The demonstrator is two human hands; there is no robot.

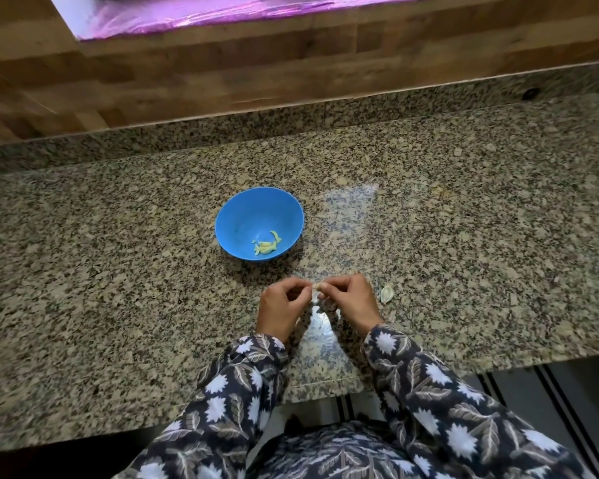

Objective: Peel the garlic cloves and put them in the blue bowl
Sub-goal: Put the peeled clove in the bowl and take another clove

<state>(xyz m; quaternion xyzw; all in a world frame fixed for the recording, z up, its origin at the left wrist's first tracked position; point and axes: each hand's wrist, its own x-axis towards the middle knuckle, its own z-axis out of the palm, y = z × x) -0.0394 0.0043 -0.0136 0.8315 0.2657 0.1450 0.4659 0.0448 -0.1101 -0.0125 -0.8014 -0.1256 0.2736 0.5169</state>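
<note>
While my left hand (pixel 282 305) and right hand (pixel 350 300) pinch one small pale garlic clove (pixel 317 288) above the speckled granite surface (pixel 464 219), I judge it mid-peel, bound next for the round blue plastic bowl (pixel 222 219).

Peeled cloves (pixel 266 244) in our blue bowl (pixel 246 212)
They lie yellowish at its bottom; we pinch another clove (pixel 317 288) nearby, above the counter (pixel 464 219).

speckled granite counter (pixel 118 236) beneath a wood-grain wall panel (pixel 222 70) and a shiny purple strip (pixel 222 12).
</note>
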